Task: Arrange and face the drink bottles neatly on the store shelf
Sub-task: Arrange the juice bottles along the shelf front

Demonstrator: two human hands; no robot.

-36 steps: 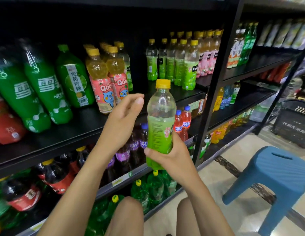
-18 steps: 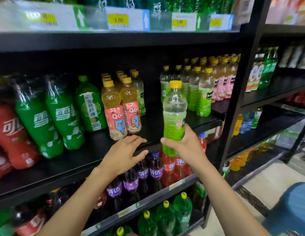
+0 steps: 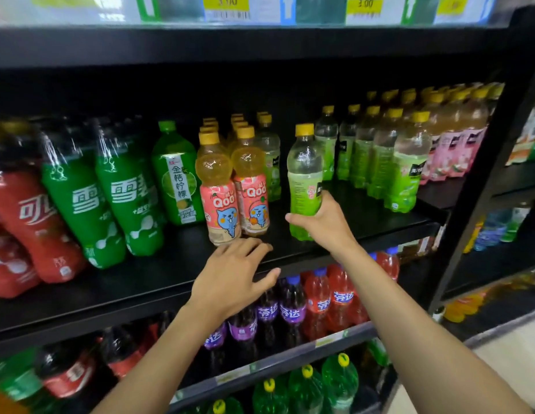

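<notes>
My right hand [image 3: 323,222] grips the lower part of a green drink bottle [image 3: 304,174] with a yellow cap, held upright at the black middle shelf [image 3: 170,264], in the gap between two rows. Left of it stand orange Qoo bottles [image 3: 234,189] in rows. To its right is a group of matching green bottles [image 3: 379,153], then pink-labelled ones [image 3: 453,144]. My left hand [image 3: 235,276] hovers open, fingers spread, at the shelf's front edge just below the Qoo bottles, holding nothing.
Large green soda bottles [image 3: 111,192], a green citrus drink bottle [image 3: 176,177] and red cola bottles [image 3: 27,222] fill the shelf's left side. Purple and red soda bottles [image 3: 305,303] sit on the shelf below. Price tags [image 3: 226,6] line the shelf above. A black upright post [image 3: 475,210] bounds the right.
My right hand has carried the green bottle forward and down onto the middle shelf beside the Qoo rows. My left hand stays open near the shelf edge. The view has moved closer.
</notes>
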